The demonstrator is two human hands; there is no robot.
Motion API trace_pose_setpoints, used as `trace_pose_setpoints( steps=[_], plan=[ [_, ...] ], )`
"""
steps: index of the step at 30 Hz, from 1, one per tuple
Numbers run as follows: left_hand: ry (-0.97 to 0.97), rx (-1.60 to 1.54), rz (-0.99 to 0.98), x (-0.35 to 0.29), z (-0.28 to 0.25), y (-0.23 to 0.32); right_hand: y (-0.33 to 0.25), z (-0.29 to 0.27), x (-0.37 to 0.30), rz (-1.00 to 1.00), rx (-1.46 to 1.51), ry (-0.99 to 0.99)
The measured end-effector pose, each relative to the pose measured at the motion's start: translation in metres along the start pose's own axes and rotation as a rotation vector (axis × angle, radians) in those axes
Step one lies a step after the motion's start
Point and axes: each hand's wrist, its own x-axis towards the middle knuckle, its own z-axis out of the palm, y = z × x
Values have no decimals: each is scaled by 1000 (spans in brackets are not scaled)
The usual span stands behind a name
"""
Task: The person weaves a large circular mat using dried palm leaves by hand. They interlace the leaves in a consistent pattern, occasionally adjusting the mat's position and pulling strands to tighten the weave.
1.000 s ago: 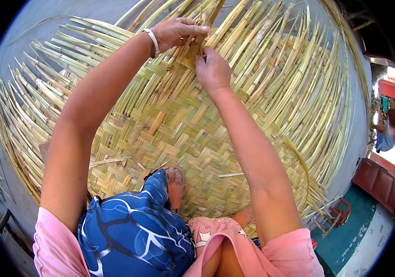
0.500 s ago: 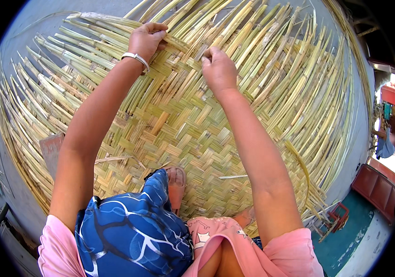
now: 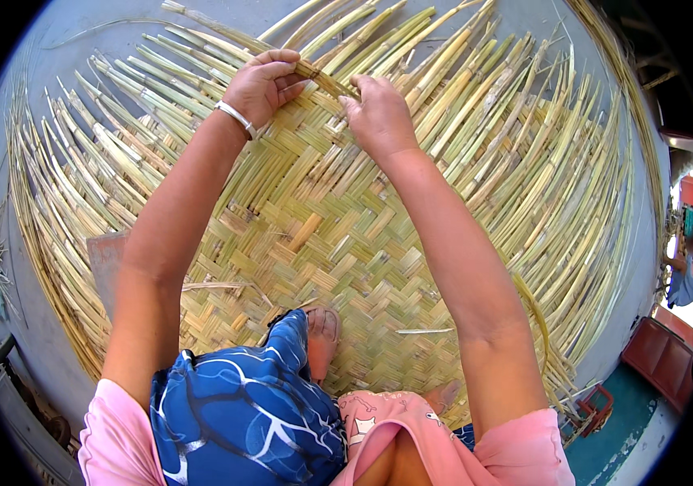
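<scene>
Pinching a cane strip [image 3: 329,83] at twelve o'clock on the woven mat [image 3: 375,259], the left hand [image 3: 265,83] and right hand [image 3: 381,119] both gripped it; sharp bending could have cracked it, and its ten-o'clock end could have snagged neighbouring splints [image 3: 201,93].

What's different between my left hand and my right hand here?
Your left hand has a pale bracelet at its wrist; your right hand shows none. The left hand reaches slightly higher in the picture, while the right hand sits a little lower. The left hand's fingers point rightward, but the right hand shows mostly its back. Both appear to grip the same strip over the woven mat.
</scene>
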Motion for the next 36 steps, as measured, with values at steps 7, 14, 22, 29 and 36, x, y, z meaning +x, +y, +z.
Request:
trace_pose_setpoints(
  steps=[7,14,22,29,36],
  plan=[
    [-74,73,111,9,-6,25,-10,2,15,281,29,-182],
    [-73,714,33,59,12,35,-4,7,11,353,173,32],
    [-173,1538,-81,92,53,30,-4,6,0,428,484,133],
    [-234,1269,-298,96,52,29,-3,11,-1,457,545,174],
    [-215,861,-229,79,31,17,-3,13,1,542,564,118]
  ],
)
